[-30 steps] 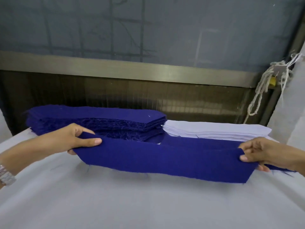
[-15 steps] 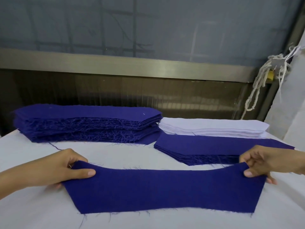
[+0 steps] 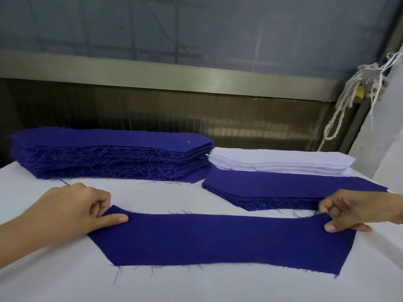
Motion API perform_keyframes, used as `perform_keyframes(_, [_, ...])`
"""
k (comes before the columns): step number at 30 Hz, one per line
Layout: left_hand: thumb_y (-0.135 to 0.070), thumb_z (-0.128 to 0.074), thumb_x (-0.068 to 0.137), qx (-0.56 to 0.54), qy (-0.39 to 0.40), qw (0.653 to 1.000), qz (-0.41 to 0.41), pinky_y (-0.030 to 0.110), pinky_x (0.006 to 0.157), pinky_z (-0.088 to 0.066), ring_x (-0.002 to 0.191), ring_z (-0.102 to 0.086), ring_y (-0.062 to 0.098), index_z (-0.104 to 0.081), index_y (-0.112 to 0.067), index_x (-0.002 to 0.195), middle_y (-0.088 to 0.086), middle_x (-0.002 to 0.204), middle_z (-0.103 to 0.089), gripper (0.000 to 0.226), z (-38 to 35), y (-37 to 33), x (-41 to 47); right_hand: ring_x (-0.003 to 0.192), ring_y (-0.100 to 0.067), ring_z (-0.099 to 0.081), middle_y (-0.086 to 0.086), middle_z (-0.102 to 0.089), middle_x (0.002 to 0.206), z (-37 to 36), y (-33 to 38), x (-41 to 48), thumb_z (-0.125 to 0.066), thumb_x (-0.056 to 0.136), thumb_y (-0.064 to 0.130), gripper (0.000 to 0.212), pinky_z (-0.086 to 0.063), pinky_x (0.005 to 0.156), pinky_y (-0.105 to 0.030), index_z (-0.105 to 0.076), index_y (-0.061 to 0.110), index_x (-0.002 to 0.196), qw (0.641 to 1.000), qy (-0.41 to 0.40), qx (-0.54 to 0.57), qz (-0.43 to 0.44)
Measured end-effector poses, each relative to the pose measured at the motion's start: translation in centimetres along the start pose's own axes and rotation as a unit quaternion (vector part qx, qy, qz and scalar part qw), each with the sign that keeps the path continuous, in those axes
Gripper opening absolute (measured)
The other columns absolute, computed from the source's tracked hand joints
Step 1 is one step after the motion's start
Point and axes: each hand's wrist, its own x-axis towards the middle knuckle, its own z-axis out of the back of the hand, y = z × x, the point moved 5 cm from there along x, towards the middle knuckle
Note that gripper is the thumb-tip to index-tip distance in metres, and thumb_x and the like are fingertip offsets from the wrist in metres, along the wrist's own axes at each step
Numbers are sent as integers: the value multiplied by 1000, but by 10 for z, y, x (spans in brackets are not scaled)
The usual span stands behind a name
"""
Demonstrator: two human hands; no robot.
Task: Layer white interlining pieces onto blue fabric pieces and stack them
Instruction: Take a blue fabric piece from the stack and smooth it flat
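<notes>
Left hand (image 3: 72, 212) and right hand (image 3: 353, 212) pinch the ends of the blue fabric piece (image 3: 218, 243), laid on the table (image 3: 196, 288), long axis spanning their fingers; the white interlining stack (image 3: 281, 161) lies beyond, nearer the right fingers (image 3: 335, 227).

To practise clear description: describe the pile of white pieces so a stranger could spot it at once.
Look to the far right of the white table. There, right of the tall blue pile and just behind the low blue pile, lies the white pile. It alone among the stacks is white.
</notes>
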Motion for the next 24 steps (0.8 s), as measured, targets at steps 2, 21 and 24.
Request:
perform_keyframes(2, [-108, -19, 53, -4, -8, 1000, 0, 16, 47, -41, 66, -56, -13, -48, -50, 86, -33, 59, -59, 72, 0, 2, -1, 40, -9, -41, -7, -55, 59, 0, -2, 0, -85, 80, 43, 31, -36, 48, -15, -65, 20, 80, 1000, -3, -6, -5])
perform_keyframes(21, [-79, -59, 74, -102, -106, 989, 27, 20, 40, -41, 44, -49, 4, -49, -41, 77, -17, 71, -56, 40, -1, 20, 12, 51, -12, -47, -1, -60, 61, -1, 26, -30, -81, 81, 38, 30, -38, 50, -21, -61, 17, 72, 994, -31, -68, -80])
perform_keyframes(24, [-70, -52, 85, -111, -127, 986, -9, 20, 55, -41, 64, -53, 1, -54, -45, 88, -22, 81, -57, 25, 6, 7, 28, 52, -16, -42, -6, -57, 64, 8, 31, -38, -73, 85, 49, 41, -34, 49, -23, -59, 12, 73, 996, -67, -41, -51])
